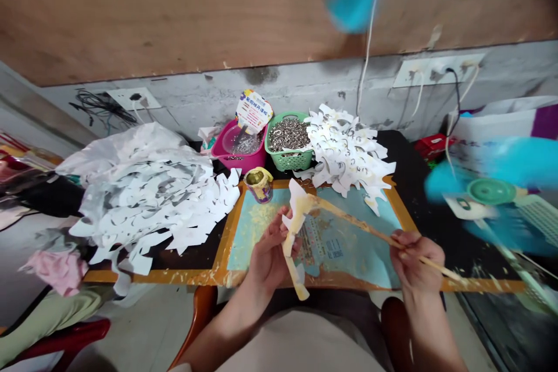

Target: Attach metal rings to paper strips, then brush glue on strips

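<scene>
My left hand (274, 244) grips a narrow, irregular white cut-out piece (298, 209) with yellowish, glue-like smears, held up over the light-blue mat. Its material I cannot make out. In my right hand (418, 258) is a long wooden stick (379, 232), fingers wrapped round it. The stick's smeared far end meets the upper part of the piece. Just beyond my left hand stands a small open tin (259, 185) with a yellow-crusted rim. The blue mat (370, 244), edged with brown tape, lies beneath both hands and carries dried yellow smears.
Loose white cut-outs (174, 203) cover the left side; another pile (349, 151) with metal rings lies back right. Behind the tin are a pink basket (239, 161) and a green basket (290, 160) of metal rings. A blue-bladed fan (490, 190) spins at right.
</scene>
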